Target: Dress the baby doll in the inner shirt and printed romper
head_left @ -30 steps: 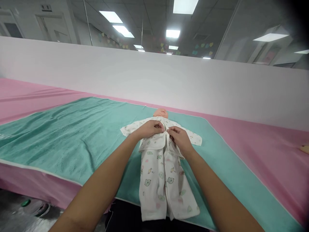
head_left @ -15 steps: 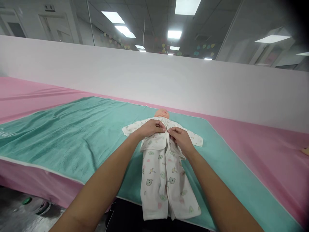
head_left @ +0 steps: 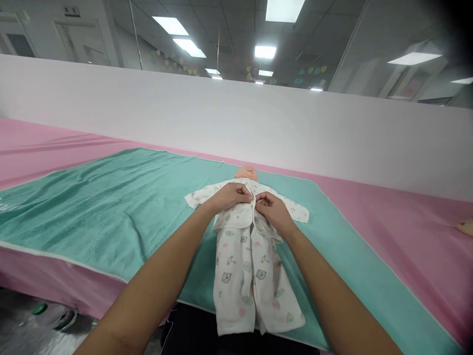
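A baby doll [head_left: 246, 173] lies on its back on a teal towel [head_left: 111, 207], dressed in a white romper [head_left: 244, 266] with small printed animals. Only the doll's head shows above the collar. My left hand [head_left: 231, 195] pinches the left edge of the romper's front opening at the chest. My right hand [head_left: 271, 209] pinches the right edge, and the two hands nearly touch at the middle. Below my hands the front flaps hang apart and the legs of the romper reach the towel's near edge.
The towel lies on a pink sheet [head_left: 406, 236] that covers a long table. A low white partition [head_left: 295, 128] runs along the far side. A small pale object [head_left: 466, 227] sits at the far right edge. Floor shows at the lower left.
My right hand has shifted slightly left, closing the gap to my left hand at the romper's chest. The doll and towel have not moved.
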The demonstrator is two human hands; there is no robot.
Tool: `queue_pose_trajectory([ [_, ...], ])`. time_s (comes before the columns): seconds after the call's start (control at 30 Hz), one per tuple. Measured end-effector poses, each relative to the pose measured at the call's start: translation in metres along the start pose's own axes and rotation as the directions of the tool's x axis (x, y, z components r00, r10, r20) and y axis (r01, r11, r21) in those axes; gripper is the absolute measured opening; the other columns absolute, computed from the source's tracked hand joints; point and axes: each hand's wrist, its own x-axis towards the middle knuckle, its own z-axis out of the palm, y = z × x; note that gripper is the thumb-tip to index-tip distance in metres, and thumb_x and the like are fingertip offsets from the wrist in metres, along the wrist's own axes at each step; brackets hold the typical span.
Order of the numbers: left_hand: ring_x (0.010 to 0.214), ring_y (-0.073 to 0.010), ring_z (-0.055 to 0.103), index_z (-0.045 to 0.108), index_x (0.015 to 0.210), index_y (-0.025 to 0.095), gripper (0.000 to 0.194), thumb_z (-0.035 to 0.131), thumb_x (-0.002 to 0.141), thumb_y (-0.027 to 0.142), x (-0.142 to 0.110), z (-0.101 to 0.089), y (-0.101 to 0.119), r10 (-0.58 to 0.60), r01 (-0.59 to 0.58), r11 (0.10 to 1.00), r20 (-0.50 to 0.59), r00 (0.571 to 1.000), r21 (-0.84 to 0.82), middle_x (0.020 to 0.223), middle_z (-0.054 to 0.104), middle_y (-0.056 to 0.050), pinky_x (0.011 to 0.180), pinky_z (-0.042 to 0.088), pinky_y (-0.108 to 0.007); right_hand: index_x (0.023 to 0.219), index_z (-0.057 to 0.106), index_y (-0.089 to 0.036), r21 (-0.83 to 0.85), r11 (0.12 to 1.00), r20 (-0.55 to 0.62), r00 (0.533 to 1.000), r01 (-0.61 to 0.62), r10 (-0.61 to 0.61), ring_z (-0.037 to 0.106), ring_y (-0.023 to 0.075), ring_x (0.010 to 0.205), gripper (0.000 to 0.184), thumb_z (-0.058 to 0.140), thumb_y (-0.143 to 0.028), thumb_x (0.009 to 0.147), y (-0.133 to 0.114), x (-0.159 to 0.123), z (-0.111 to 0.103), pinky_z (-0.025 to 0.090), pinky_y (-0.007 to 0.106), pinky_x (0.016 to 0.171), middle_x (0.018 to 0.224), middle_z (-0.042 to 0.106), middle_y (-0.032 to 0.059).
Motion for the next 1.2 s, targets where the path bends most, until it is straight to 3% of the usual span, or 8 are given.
queue_pose_trajectory([
  [0.27,0.069,-0.0128,0.056,0.064,0.073,0.017,0.019,0.063,0.069,0.036,-0.0012,-0.0003,0.0011,0.007,-0.007,0.998,0.002,1.000,0.064,0.075,0.065,-0.002,0.059,0.040,-0.023,0.081,0.057,-0.021,0.007,1.000,-0.025,1.000,-0.005,0.005,0.039,0.0102,0.053,0.023,0.063,-0.038,0.067,-0.0073,-0.0031,0.0038,0.029,0.022,0.050,0.058,0.046,-0.0053],
  [0.43,0.072,-0.0147,0.056,0.065,0.075,0.017,0.024,0.063,0.069,0.040,-0.0020,0.0014,0.0035,0.024,-0.025,0.993,0.018,1.000,0.115,0.077,0.064,-0.003,0.058,0.040,-0.023,0.079,0.057,-0.021,-0.099,0.995,-0.080,0.996,0.022,-0.030,0.039,0.0108,0.055,0.024,0.062,-0.043,0.070,-0.0063,-0.0048,0.0079,0.030,0.023,0.052,0.059,0.045,-0.0048],
  [0.73,0.065,-0.0110,0.052,0.061,0.079,0.018,0.015,0.052,0.068,0.023,-0.0036,0.0022,0.0085,-0.005,0.000,0.969,0.022,1.000,0.247,0.073,0.060,0.001,0.054,0.036,-0.020,0.083,0.056,-0.022,-0.105,0.994,-0.080,0.996,0.024,-0.032,0.048,0.0126,0.061,0.021,0.063,-0.034,0.068,-0.0014,-0.0012,0.0077,0.036,0.024,0.058,0.066,0.053,-0.0031],
  [0.87,0.065,-0.0108,0.052,0.057,0.084,0.018,0.021,0.051,0.063,0.018,-0.0024,0.0035,0.0062,0.002,0.000,0.981,-0.006,1.000,0.193,0.073,0.059,0.001,0.054,0.036,-0.020,0.081,0.055,-0.022,-0.112,0.993,-0.089,0.996,0.020,-0.030,0.046,0.0125,0.059,0.020,0.064,-0.034,0.068,-0.0012,-0.0008,0.0090,0.035,0.024,0.057,0.063,0.051,-0.0039],
  [1.2,0.067,-0.0114,0.052,0.055,0.087,0.017,0.019,0.054,0.068,0.022,-0.0009,0.0021,-0.0012,0.026,-0.027,1.000,0.052,0.998,0.017,0.073,0.058,0.000,0.058,0.037,-0.021,0.085,0.056,-0.022,-0.081,0.996,-0.061,0.997,0.037,-0.042,0.043,0.0119,0.058,0.022,0.059,-0.041,0.074,0.0014,0.0019,0.0055,0.034,0.024,0.055,0.064,0.049,-0.0034],
])
